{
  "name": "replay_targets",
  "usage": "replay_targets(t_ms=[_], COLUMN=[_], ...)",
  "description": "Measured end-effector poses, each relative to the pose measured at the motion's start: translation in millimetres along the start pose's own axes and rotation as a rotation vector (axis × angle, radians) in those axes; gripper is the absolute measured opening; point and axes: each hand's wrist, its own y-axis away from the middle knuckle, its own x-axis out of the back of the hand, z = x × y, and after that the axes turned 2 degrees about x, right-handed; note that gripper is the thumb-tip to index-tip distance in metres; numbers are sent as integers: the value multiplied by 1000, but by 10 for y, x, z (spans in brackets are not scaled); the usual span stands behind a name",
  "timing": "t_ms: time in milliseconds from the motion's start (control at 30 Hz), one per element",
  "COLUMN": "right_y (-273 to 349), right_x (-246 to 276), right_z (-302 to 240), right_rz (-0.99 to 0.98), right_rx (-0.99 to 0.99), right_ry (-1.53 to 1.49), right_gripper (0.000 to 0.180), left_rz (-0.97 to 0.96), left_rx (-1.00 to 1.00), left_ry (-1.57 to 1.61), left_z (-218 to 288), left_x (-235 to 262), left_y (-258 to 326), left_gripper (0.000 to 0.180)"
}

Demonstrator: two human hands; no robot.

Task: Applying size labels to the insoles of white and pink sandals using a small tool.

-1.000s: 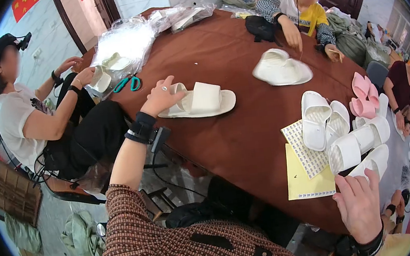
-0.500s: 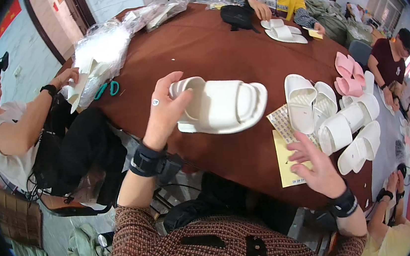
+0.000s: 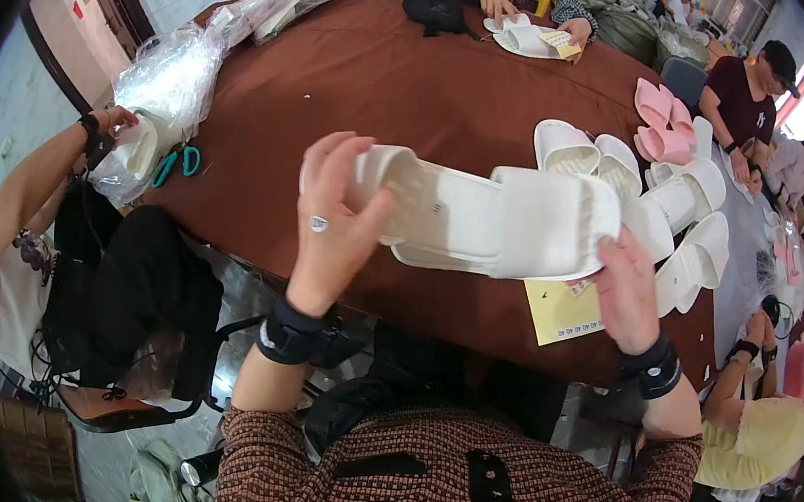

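Observation:
A pair of white slide slippers (image 3: 456, 208) is up above the table's near edge, stretched out between my hands. The two slippers overlap, one strap at the left end and one at the right. My left hand (image 3: 333, 224) is closed round the left end, with a small round white sticker on its back. At the other end, the fingertips of my right hand (image 3: 627, 288) are closed on the edge by the right strap. Under that hand lies a yellow sheet of stickers (image 3: 557, 311), partly covered by the slippers.
More white slippers (image 3: 685, 197) lie on the brown-covered table (image 3: 325, 73) to the right, with pink slippers (image 3: 663, 121) beyond. Teal scissors (image 3: 177, 165) and clear plastic bags (image 3: 173, 79) are at the left. Co-workers handle slippers at the left and far side.
The slippers have swung out longer, showing both straps and a sole bed. My right hand has come from above the sticker sheet onto their right end.

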Motion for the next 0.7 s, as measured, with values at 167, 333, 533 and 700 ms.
replay_targets(t_ms=[167,333,533,700], right_y=[-127,-360,-811,-1206], right_x=[406,760,476,170], right_z=[-221,-303,-325,-188], right_rz=[184,272,66,-79], right_rx=[101,233,243,170], right_ry=[49,538,646,673], right_gripper=[29,32,32,30], left_rz=[-14,-223,-567,-525], left_rx=[-25,-77,-295,-526], left_ry=[-35,-34,-37,-175], left_z=[-181,-134,89,145], left_x=[238,289,41,-314], left_y=[-30,-131,-287,-429], left_gripper=[44,43,46,47])
